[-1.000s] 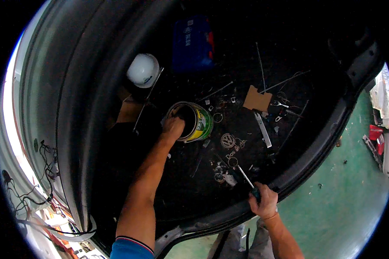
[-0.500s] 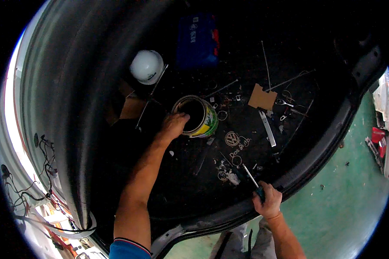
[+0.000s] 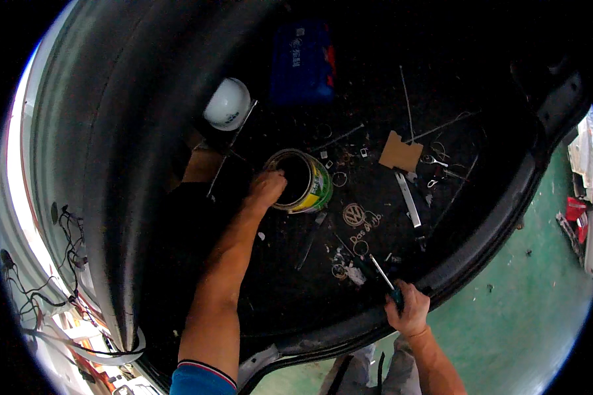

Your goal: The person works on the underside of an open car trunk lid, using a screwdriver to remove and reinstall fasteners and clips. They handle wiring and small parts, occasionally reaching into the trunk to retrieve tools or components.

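Fingers of the left hand [image 3: 267, 189], deeper in the tin [image 3: 319, 191] a second ago, now show curled at its mouth; the whole view has also swung a little, so most things sit slightly farther right in it.

Far to the left of both hands hang tangled dark cables [image 3: 66, 263]. Beyond the left hand and to its left lie a piece of brown cardboard [image 3: 202, 166], a white dome-shaped thing [image 3: 229, 105] and, just beside that, a long thin rod [image 3: 232, 148]. The left hand reaches over the near left rim of the yellow and green tin, which stands on the dark floor [image 3: 263, 270] of the cargo space; whether those fingers grip anything I cannot tell. Straight beyond the tin lies a blue case [image 3: 301, 69] with red on its side.

Between the hands, ahead of the right one, is a round emblem [image 3: 354, 215]. The hands are well apart, and the right hand [image 3: 408, 308] is closed around the handle of a screwdriver [image 3: 381, 270], its shaft slanting forward and left toward a thin ring [image 3: 360, 248]. Well ahead of the right hand are a notched cardboard piece [image 3: 400, 153] and a flat grey strip [image 3: 410, 203]. Far to its right, a red and white car part [image 3: 576, 214] lies over the green floor [image 3: 487, 316].
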A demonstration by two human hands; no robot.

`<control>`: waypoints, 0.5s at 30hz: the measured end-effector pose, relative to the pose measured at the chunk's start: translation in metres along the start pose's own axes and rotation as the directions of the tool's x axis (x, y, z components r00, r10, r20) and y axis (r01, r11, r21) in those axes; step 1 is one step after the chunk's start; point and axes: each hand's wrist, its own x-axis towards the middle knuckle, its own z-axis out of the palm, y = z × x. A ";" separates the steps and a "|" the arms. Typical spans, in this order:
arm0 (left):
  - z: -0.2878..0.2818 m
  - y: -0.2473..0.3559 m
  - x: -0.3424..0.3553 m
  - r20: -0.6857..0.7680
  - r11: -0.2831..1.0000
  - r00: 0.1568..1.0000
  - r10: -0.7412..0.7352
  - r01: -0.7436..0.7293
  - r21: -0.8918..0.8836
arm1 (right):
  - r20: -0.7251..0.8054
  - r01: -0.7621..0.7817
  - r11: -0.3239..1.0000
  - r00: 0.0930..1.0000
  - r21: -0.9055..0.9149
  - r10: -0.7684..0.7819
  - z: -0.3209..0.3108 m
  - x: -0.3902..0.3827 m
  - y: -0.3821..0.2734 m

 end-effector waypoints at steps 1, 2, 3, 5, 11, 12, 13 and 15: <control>-0.004 0.002 0.003 0.112 0.998 0.992 -0.057 0.055 0.018 | 0.011 -0.018 1.000 1.000 0.018 0.018 -0.003 0.002 -0.004; -0.006 0.002 0.003 0.123 0.996 0.992 -0.001 -0.010 0.094 | 0.023 -0.035 0.999 0.999 0.036 0.034 -0.005 0.004 -0.007; -0.007 0.003 0.000 0.138 0.983 0.989 0.053 -0.076 0.168 | 0.021 -0.032 0.999 0.999 0.028 0.031 -0.005 0.004 -0.006; -0.019 0.009 -0.008 0.106 0.979 0.989 0.105 -0.122 0.165 | 0.011 -0.029 0.999 1.000 0.014 0.029 -0.004 0.003 -0.007; -0.030 0.018 -0.046 -0.326 0.981 0.945 0.033 -0.094 -0.171 | -0.017 0.024 1.000 1.000 -0.007 -0.024 0.000 -0.004 0.000; -0.051 0.038 -0.055 -0.291 0.956 0.954 -0.068 -0.022 -0.293 | -0.027 0.022 1.000 0.999 -0.002 -0.022 0.001 -0.006 0.003; -0.070 0.053 -0.070 -0.246 0.913 0.954 -0.172 0.061 -0.403 | -0.036 0.027 1.000 0.999 0.012 -0.027 0.001 -0.007 0.005; -0.067 0.061 -0.108 -0.325 0.832 0.923 -0.208 -0.008 -0.554 | -0.023 0.024 0.999 0.999 0.020 -0.024 0.001 -0.009 0.005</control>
